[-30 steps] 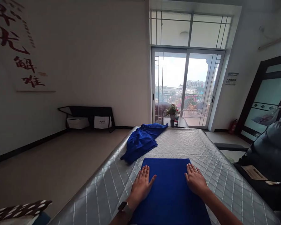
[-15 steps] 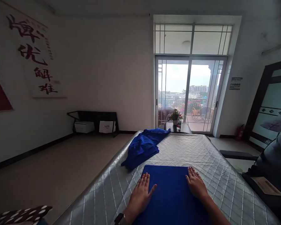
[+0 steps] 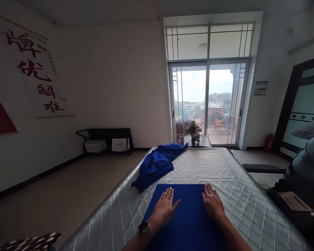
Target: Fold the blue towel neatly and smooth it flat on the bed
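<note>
A flat, smooth blue cloth (image 3: 187, 216), folded into a neat rectangle, lies on the silver quilted table cover (image 3: 251, 205). My left hand (image 3: 164, 208) rests flat on its left part, fingers together and thumb spread out; a dark watch sits on that wrist. Along the cloth's right edge my right hand (image 3: 213, 202) lies flat, fingers stretched toward the far corner. Farther off, on the left side of the table, is a second blue cloth (image 3: 155, 165), crumpled and loose. Neither hand touches it. The near end of the folded cloth runs out of view.
A small dark table (image 3: 205, 141) with a potted plant (image 3: 193, 128) and a bottle (image 3: 197, 135) stands beyond the far edge. At the right is a dark chair (image 3: 308, 167) with a brown flat item (image 3: 294, 201) on it. A patterned cushion (image 3: 28, 242) shows at lower left.
My left hand has slid inward and forward from the cloth's left edge onto its surface. My right hand stays at the right edge. The view has shifted slightly.
</note>
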`<state>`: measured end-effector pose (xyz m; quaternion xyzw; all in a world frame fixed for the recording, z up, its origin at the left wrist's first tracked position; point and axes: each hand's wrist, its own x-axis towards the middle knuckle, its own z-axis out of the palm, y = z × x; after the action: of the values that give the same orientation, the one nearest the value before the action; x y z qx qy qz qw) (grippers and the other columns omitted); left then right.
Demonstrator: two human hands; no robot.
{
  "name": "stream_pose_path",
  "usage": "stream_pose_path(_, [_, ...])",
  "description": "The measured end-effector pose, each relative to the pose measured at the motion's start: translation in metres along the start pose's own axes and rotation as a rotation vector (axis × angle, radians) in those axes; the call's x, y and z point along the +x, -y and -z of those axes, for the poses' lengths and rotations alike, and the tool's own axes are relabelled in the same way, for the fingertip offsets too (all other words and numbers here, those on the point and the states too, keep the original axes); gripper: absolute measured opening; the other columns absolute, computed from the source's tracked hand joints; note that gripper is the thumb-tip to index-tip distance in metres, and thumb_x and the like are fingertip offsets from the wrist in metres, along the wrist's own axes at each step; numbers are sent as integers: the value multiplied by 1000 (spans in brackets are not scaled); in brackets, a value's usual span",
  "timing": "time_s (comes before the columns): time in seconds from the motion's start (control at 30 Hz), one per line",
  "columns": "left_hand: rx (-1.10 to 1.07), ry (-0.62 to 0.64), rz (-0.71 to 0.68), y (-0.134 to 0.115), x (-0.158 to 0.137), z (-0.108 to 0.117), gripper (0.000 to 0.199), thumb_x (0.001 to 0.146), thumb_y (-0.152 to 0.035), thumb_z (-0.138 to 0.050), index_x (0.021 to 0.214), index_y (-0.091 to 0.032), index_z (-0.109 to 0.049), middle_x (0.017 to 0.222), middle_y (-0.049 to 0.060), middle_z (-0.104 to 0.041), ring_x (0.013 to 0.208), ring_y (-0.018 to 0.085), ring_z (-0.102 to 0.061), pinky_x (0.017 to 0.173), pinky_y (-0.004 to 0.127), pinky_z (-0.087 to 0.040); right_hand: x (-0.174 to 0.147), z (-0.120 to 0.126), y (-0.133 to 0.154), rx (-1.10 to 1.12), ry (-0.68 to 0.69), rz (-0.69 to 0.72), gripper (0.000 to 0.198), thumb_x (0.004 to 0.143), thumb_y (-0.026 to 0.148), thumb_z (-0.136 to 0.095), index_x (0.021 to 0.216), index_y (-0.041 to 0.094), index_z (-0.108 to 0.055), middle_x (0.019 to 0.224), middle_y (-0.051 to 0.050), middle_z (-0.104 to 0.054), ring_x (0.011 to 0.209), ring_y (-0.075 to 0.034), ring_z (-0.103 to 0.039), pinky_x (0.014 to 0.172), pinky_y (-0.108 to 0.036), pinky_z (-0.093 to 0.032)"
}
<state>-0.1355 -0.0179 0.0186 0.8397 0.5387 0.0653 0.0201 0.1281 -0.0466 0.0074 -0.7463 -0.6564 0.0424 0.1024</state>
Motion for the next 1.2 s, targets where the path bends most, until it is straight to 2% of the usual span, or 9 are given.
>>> stream_pose_path(0.17, [-160, -20, -238, -90, 34, -11, 80, 102, -62, -11, 156, -6, -33, 163, 16, -29, 153, 26, -22, 126, 44, -22, 0, -2, -4, -27, -12, 25, 64, 101, 34, -19, 158, 6, -23, 166, -11, -21, 154, -19, -12, 125, -39, -11])
stream_pose_path(0.23, [-209, -23, -289, -109, 46, -19, 78, 103, -60, -10, 156, -6, -34, 163, 15, -30, 153, 25, -23, 126, 44, -22, -1, -4, -5, -44, -16, 39, 63, 100, 32, -19, 158, 6, -24, 166, -11, -21, 154, -19, -13, 125, -39, -12])
stream_pose_path(0.3, [-225, -19, -296, -113, 54, -24, 77, 104, -59, -10, 155, -7, -34, 163, 16, -31, 153, 25, -23, 126, 45, -22, -1, -4, -6, -47, -19, 40, 63, 101, 32, -18, 158, 6, -24, 166, -10, -21, 154, -19, -13, 125, -39, -13])
stream_pose_path(0.43, [-183, -39, -221, -85, 55, -24, 79, 103, -61, -10, 156, -8, -34, 163, 15, -32, 153, 25, -24, 125, 46, -22, 0, -3, -4, -30, -17, 17, 65, 101, 35, -16, 158, 5, -25, 166, -10, -21, 154, -19, -15, 125, -39, -12])
stream_pose_path(0.7, [-22, -94, 50, 34, 30, -16, 77, 103, -60, -16, 156, -8, -34, 162, 15, -33, 152, 28, -26, 124, 46, -25, 0, -3, -2, -44, -14, 1, 65, 101, 34, -16, 159, 6, -23, 166, -11, -20, 154, -18, -14, 125, -38, -9])
stream_pose_path(0.8, [5, -140, 107, 64, 23, -19, 75, 103, -59, -18, 156, -9, -35, 161, 16, -35, 150, 29, -30, 122, 47, -29, 2, -7, -4, -49, -21, -2, 65, 101, 35, -16, 158, 5, -23, 166, -10, -19, 154, -18, -14, 125, -38, -9])
stream_pose_path(0.9, [1, -161, 128, 72, 20, -21, 78, 102, -61, -19, 155, -7, -35, 160, 18, -34, 150, 30, -30, 121, 47, -30, 4, -10, -6, -43, -20, -3, 66, 101, 37, -16, 158, 6, -23, 166, -10, -19, 154, -18, -13, 125, -38, -8])
stream_pose_path(1.03, [-30, -160, 139, 68, 19, -19, 83, 101, -64, -17, 155, -3, -34, 161, 19, -31, 151, 29, -28, 122, 46, -29, 5, -10, -7, -55, -13, -4, 66, 101, 36, -16, 159, 6, -23, 166, -9, -19, 154, -17, -12, 125, -37, -8])
stream_pose_path(1.2, [-50, -180, 132, 68, 18, -20, 82, 101, -65, -17, 155, -5, -34, 161, 19, -33, 151, 30, -28, 121, 47, -29, 4, -7, -5, -59, -11, -5, 66, 100, 37, -17, 158, 6, -24, 166, -9, -19, 154, -18, -14, 126, -38, -9])
